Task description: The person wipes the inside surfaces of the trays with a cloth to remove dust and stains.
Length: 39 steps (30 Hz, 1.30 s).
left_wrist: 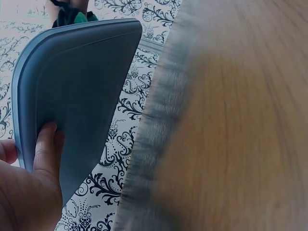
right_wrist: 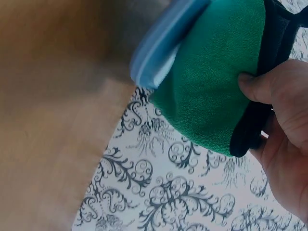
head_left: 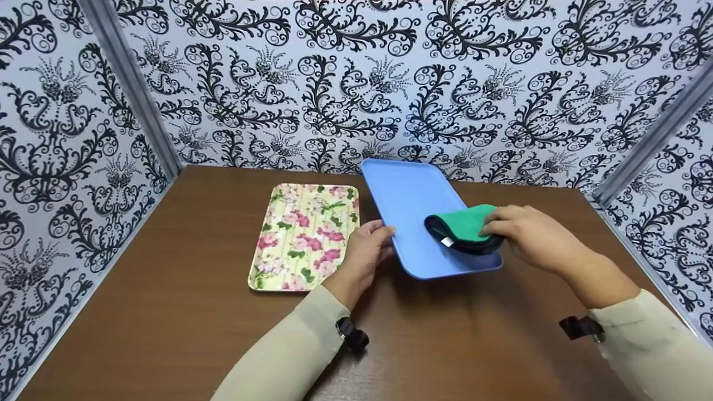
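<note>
A blue tray [head_left: 409,195] is held tilted above the table, its inner face toward the head camera. My left hand [head_left: 367,245] grips the tray's left edge, thumb on the rim; in the left wrist view, fingers [left_wrist: 46,149] lie against the underside of the tray [left_wrist: 82,86]. My right hand [head_left: 523,231] pinches a folded green cloth [head_left: 468,223] with a black edge and a small white tag, over the tray's lower right part. In the right wrist view, the thumb presses on the green cloth [right_wrist: 211,82], close beside the tray's rim [right_wrist: 149,67].
A flower-patterned tray [head_left: 303,239] lies flat on the brown table [head_left: 167,267], left of the blue tray. Behind the table stands a wall [head_left: 334,83] with black scroll patterns, and similar panels rise on both sides. Black straps [head_left: 352,334] are on the wrists.
</note>
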Available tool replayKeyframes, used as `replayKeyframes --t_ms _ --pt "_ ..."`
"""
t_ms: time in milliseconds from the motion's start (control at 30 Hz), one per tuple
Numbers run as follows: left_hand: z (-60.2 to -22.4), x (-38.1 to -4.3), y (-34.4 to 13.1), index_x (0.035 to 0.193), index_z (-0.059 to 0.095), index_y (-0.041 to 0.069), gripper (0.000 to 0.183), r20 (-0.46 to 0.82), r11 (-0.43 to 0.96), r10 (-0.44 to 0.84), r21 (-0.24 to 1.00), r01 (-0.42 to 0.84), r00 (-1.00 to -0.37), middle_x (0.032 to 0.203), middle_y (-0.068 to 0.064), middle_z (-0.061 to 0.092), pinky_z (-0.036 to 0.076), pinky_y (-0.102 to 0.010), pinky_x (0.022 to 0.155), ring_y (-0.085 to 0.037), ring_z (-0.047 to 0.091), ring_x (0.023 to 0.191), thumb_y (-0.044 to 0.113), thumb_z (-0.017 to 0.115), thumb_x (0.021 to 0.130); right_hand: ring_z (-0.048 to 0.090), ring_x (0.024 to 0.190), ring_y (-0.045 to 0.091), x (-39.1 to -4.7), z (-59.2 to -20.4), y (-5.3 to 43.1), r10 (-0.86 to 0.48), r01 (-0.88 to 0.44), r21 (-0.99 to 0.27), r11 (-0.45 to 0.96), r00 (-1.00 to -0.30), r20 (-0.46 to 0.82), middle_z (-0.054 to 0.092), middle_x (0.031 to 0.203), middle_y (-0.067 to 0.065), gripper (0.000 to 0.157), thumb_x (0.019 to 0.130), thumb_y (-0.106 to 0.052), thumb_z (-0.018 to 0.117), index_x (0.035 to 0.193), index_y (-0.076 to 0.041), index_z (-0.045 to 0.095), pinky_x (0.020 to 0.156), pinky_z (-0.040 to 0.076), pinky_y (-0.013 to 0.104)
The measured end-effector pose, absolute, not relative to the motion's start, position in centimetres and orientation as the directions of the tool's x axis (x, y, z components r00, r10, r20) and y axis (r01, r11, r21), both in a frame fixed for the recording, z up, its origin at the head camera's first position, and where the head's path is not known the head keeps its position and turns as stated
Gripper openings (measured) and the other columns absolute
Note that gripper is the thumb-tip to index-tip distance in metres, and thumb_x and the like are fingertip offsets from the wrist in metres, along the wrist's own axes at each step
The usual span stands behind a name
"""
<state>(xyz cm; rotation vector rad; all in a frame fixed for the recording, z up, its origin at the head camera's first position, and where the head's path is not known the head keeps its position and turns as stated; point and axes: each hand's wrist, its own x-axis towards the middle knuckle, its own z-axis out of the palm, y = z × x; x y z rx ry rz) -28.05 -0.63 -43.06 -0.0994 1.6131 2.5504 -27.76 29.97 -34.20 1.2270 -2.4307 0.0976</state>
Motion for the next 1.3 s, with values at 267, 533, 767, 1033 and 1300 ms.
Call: replayKeyframes --t_ms 267,533,767,1033,1300 --pt "-43.5 -28.1 -0.3 0.126 0.065 -0.007 0.034 -0.147 -0.405 0.06 0.901 -0.158 -0.987 0.098 -0.008 0.073 0.06 -0.027 0.076 -0.013 0.07 0.085 0.01 0.064 0.097 0.071 0.102 0.036 -27.8 -33.5 31.9 -0.536 -0.628 -0.098 0.772 -0.727 0.43 0.073 0.112 0.007 0.053 0.076 0.02 0.064 0.115 -0.014 0.077 0.086 0.057 0.057" --pt "-43.7 -28.1 0.2 0.128 0.064 -0.007 0.036 -0.15 -0.404 0.07 0.9 -0.165 -0.986 0.1 -0.009 0.074 0.061 -0.028 0.078 -0.013 0.07 0.085 0.01 0.064 0.097 0.068 0.094 0.031 -28.1 -33.5 34.1 -0.258 -0.398 -0.373 0.838 -0.892 0.371 0.072 0.121 0.022 0.041 0.093 0.008 0.053 0.127 -0.006 0.071 0.078 0.057 0.037" --pt "-44.0 -28.2 0.6 0.127 0.064 -0.007 0.034 -0.137 -0.402 0.071 0.902 -0.155 -0.988 0.098 -0.008 0.073 0.061 -0.028 0.077 -0.013 0.069 0.085 0.009 0.063 0.097 0.058 0.089 -0.005 -28.0 -34.1 36.2 -0.037 -0.211 -0.648 0.732 -0.962 0.271 0.075 0.111 0.001 0.034 0.099 -0.007 0.063 0.132 0.003 0.066 0.078 0.048 0.013" --pt "-44.2 -28.6 1.0 0.127 0.063 -0.008 0.035 -0.128 -0.418 0.079 0.896 -0.15 -0.989 0.096 -0.006 0.072 0.06 -0.026 0.075 -0.013 0.069 0.084 0.008 0.062 0.097 0.071 0.065 0.009 -27.8 -35.0 37.8 0.095 -0.071 -0.995 0.073 -0.992 0.078 0.076 0.078 -0.006 0.024 0.098 -0.003 0.068 0.096 -0.025 0.078 0.063 0.059 0.02" --pt "-43.8 -29.0 1.5 0.128 0.063 -0.007 0.034 -0.155 -0.422 0.091 0.889 -0.179 -0.984 0.095 -0.006 0.071 0.06 -0.026 0.076 -0.014 0.068 0.084 0.009 0.063 0.098 0.072 0.067 0.013 -27.7 -35.6 38.5 0.057 0.03 -0.957 -0.29 -0.997 -0.049 0.077 0.081 0.003 0.023 0.101 -0.001 0.063 0.099 -0.015 0.081 0.063 0.06 0.024"
